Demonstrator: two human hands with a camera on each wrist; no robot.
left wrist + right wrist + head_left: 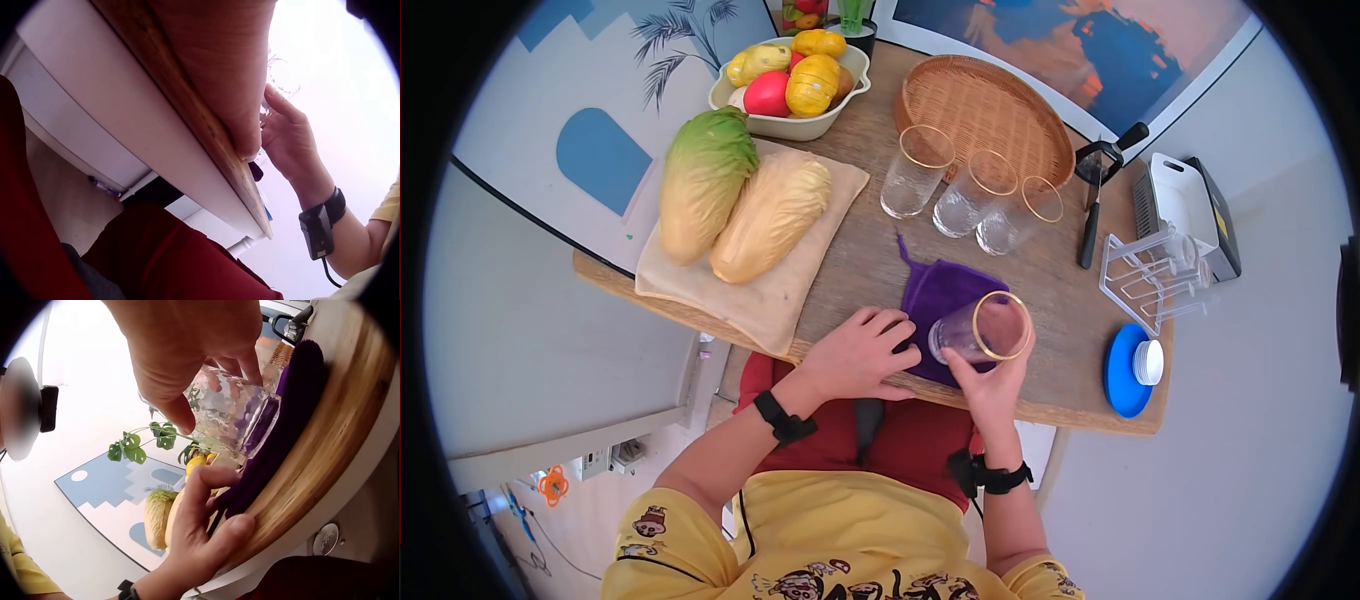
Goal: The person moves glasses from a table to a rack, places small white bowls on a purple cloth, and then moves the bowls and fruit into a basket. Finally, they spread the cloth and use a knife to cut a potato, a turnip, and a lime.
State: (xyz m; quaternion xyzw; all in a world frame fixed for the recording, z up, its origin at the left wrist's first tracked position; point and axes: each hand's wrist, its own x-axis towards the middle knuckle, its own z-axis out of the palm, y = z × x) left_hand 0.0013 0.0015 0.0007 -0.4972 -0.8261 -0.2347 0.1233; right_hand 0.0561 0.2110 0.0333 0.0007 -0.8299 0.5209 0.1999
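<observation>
My right hand [998, 385] grips a clear, gold-rimmed drinking glass [962, 338], thumb on the near side and fingers around the far side. The glass leans over a purple cloth [940, 285] with a drawstring-like tail, which lies near the table's front edge. In the right wrist view the glass [234, 415] has a rippled wall, and its base is close to the cloth [303, 375]. My left hand [855, 355] rests at the cloth's left edge, fingers bent and thumb held apart. In the left wrist view that hand hides most of the tabletop.
Three more gold-rimmed glasses [972, 195] stand before a round woven tray [990, 105]. Left are two Chinese cabbages [775, 215] on a beige cloth [765, 310], with a bowl [795, 127] of produce behind. A white rack [1135, 270] and blue plate [1122, 385] sit right.
</observation>
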